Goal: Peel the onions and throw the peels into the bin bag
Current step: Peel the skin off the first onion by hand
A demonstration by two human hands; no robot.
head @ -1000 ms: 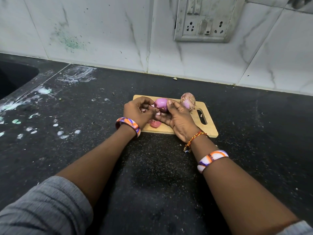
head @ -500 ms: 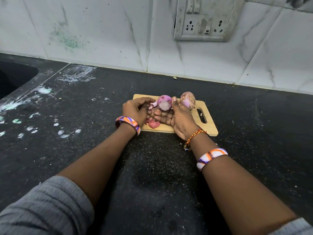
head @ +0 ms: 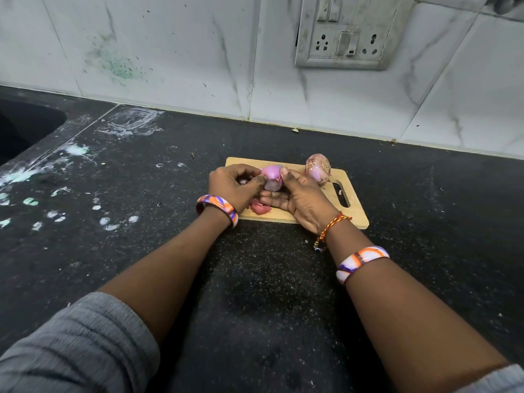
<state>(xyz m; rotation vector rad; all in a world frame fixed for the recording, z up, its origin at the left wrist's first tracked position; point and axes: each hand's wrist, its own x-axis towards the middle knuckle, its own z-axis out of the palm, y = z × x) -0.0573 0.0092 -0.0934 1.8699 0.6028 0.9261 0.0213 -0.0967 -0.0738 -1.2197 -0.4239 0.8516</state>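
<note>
A partly peeled purple onion (head: 272, 175) is held over the wooden cutting board (head: 354, 215). My right hand (head: 300, 198) cradles it from the right, thumb on top. My left hand (head: 235, 185) has its fingers curled against the onion's left side, pinching at its skin. A second onion (head: 317, 169), still in its dry brownish skin, sits on the board's far right part. Pink peel pieces (head: 259, 207) lie on the board below my hands. No bin bag is in view.
The board lies on a black speckled counter (head: 255, 279) with white smears at the left. A dark sink (head: 25, 129) opens at the far left. A tiled wall with a socket plate (head: 348, 38) rises behind.
The onion has been turned in my hands; its pale cut end, facing me half a second ago, now faces down-left. My left fingers have closed on its side again.
</note>
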